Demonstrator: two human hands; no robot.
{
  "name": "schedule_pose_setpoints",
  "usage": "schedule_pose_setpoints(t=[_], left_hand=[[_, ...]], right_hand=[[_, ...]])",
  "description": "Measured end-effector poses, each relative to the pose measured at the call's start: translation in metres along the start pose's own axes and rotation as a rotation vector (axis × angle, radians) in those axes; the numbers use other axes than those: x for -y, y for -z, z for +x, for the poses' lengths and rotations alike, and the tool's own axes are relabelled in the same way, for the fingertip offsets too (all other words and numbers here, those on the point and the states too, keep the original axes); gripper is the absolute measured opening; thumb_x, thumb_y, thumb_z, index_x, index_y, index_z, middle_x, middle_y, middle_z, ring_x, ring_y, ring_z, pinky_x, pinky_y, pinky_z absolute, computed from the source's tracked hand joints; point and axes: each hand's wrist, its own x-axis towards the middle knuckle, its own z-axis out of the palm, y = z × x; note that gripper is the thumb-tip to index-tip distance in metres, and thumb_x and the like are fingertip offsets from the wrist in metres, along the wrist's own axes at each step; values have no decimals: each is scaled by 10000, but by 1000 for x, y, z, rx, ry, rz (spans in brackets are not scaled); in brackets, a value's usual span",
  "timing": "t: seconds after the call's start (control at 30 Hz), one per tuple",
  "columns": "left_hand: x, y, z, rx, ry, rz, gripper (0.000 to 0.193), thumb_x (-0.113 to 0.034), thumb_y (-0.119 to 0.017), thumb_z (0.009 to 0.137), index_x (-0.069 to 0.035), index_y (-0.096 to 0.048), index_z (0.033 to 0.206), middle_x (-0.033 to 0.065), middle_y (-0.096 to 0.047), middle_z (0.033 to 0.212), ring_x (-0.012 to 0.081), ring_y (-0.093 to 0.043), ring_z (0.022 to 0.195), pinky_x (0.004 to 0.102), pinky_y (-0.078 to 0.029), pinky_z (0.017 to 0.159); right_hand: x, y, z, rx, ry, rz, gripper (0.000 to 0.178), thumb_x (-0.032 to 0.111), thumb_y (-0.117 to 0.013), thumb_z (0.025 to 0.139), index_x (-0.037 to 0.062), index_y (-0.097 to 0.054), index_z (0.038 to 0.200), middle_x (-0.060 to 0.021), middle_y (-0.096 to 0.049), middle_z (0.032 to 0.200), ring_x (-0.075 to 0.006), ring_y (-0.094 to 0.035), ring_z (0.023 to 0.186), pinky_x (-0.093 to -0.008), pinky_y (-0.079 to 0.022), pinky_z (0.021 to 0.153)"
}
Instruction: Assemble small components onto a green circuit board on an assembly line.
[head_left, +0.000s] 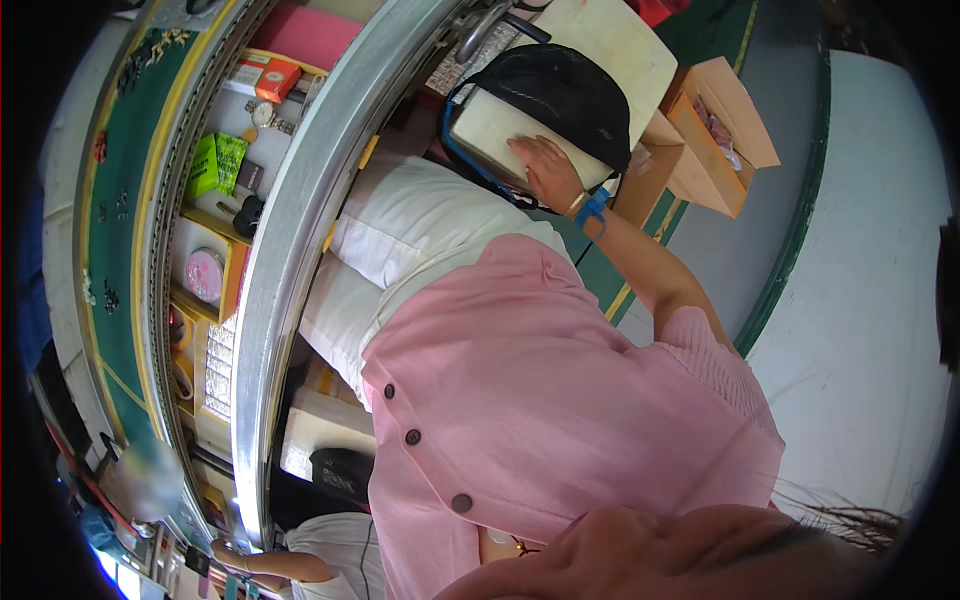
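Note:
My right hand [548,170], with a blue band [592,208] at the wrist, lies on a flat cream-coloured, box-like object [488,125]. Its fingers are stretched out on the pale surface and do not wrap around anything I can see. That object sits in the mouth of a black bag [555,85], whose dark flap covers its far side. A blue edge runs along the bag's rim. What lies deeper in the bag is hidden. My left hand is out of sight.
A metal-edged bench [300,190] curves along the left. Its shelf holds a wristwatch [268,116], green packet [215,165] and pink round case [204,275]. Beyond runs a green belt [140,200] with small parts. An open carton [712,145] stands right; a co-worker's arm [285,567] shows below.

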Motion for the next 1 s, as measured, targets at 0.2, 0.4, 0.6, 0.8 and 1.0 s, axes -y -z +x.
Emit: schedule_pose_setpoints(t=[0.2,0.4,0.6,0.8,1.0], left_hand=[[15,-6,27,75,-48,-48,198,-113,-530,909,15,-543,1060,112,-577,959,221,-559,881,349,-450,804],[17,-11,45,150,-85,-73,196,-109,-532,908,13,-544,1060,107,-578,955,214,-560,877,341,-451,800],[15,-13,70,202,-126,-87,194,-106,-533,907,12,-544,1060,102,-580,950,206,-560,872,333,-452,796],[16,-11,73,221,-120,-95,192,-103,-535,906,11,-545,1060,97,-581,945,198,-561,868,325,-453,791],[17,-17,73,240,-104,-121,190,-99,-536,905,9,-546,1060,93,-583,940,191,-561,864,317,-454,787]], right_hand=[[49,75,-45,-87,-577,608,445,79,-497,906,53,-384,1336,-91,-648,931,-196,-626,902,-316,-493,791],[85,79,-112,-163,-866,969,427,166,-481,942,84,-385,1350,-64,-613,800,-139,-604,772,-286,-489,735],[110,72,-105,-51,-969,814,423,204,-488,939,88,-403,1337,-35,-569,757,-127,-575,726,-263,-463,692],[113,79,-81,46,-917,713,412,165,-507,928,89,-418,1323,-24,-549,765,-98,-545,724,-241,-446,678],[109,82,-76,-60,-931,953,353,221,-489,949,75,-481,1270,5,-550,812,-78,-482,658,-209,-418,625]])
